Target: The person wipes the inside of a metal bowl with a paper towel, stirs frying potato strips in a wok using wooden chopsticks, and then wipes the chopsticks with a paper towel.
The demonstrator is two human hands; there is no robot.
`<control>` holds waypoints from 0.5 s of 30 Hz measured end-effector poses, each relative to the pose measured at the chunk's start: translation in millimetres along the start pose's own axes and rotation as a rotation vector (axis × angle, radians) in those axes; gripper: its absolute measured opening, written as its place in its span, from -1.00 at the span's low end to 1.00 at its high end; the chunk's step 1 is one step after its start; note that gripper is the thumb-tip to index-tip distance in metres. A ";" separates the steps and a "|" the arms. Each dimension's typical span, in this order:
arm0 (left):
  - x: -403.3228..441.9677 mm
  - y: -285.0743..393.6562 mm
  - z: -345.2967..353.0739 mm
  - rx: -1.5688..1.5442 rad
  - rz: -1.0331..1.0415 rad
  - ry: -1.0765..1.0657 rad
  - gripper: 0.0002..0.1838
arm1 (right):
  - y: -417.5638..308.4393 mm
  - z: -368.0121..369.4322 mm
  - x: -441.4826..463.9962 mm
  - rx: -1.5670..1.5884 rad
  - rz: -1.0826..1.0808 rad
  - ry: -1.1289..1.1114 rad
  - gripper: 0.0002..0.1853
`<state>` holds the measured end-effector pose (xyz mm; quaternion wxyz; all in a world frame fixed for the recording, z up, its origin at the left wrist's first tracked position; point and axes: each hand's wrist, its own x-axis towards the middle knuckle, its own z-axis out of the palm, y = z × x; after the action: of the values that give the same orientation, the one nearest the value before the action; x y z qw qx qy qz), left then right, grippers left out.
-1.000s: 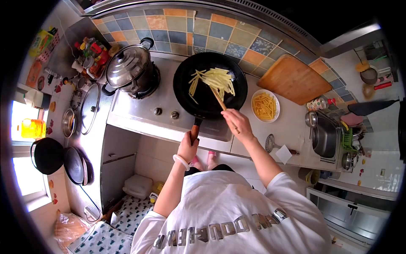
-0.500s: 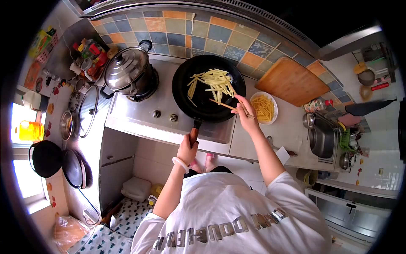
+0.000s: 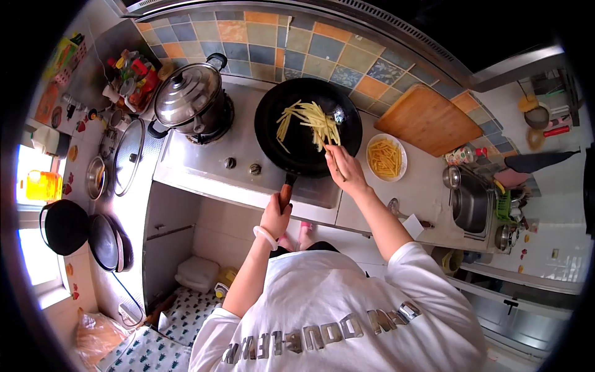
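A black frying pan (image 3: 270, 137) rests on the stove, with pale potato strips (image 3: 310, 116) bunched in its middle and right side. My left hand (image 3: 273, 217) is wrapped round the pan's wooden handle (image 3: 286, 194). Over the pan's near right rim, my right hand (image 3: 349, 172) grips wooden chopsticks (image 3: 336, 165), whose tips reach the near edge of the strips. Part of the chopsticks is hidden by the fingers. Just right of that hand stands a white plate (image 3: 403, 165) holding golden fried potato strips (image 3: 384, 157).
A lidded steel pot (image 3: 189, 99) occupies the left burner. Behind the plate a wooden cutting board (image 3: 426, 121) leans on the tiles. The sink (image 3: 472, 208) lies farther right. Bottles (image 3: 137, 80) and a glass lid (image 3: 129, 158) stand at the left.
My right hand has moved left and closer to me, and the chopsticks have swung from pointing left to pointing away from me. The potato strips have shifted slightly. My left hand stays on the handle.
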<state>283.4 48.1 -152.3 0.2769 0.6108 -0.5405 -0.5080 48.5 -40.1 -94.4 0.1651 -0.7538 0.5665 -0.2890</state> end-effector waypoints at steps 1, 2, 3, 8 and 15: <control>-0.7 5.0 -1.9 -0.015 -0.029 -0.016 -0.57 | -1.9 1.8 -1.9 0.009 -0.019 0.009 -0.77; -0.5 6.1 -2.4 -0.007 -0.027 -0.017 -0.57 | -3.6 3.4 -3.4 0.017 -0.037 0.018 -0.78; -0.4 6.8 -2.7 0.002 -0.024 -0.020 -0.57 | -5.0 4.9 -5.1 0.025 -0.054 0.028 -0.78; 0.8 0.3 -0.2 0.002 0.023 0.001 -0.59 | -2.9 16.1 -13.1 0.500 0.160 0.095 -0.71; 2.4 -5.8 1.5 -0.001 0.035 -0.004 -0.58 | 17.7 7.2 -17.5 1.176 0.654 0.253 -0.53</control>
<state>283.9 47.6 -158.7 0.2851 0.5999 -0.5515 -0.5047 36.3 -29.4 -114.5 0.5585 -0.2895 0.5288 -0.5698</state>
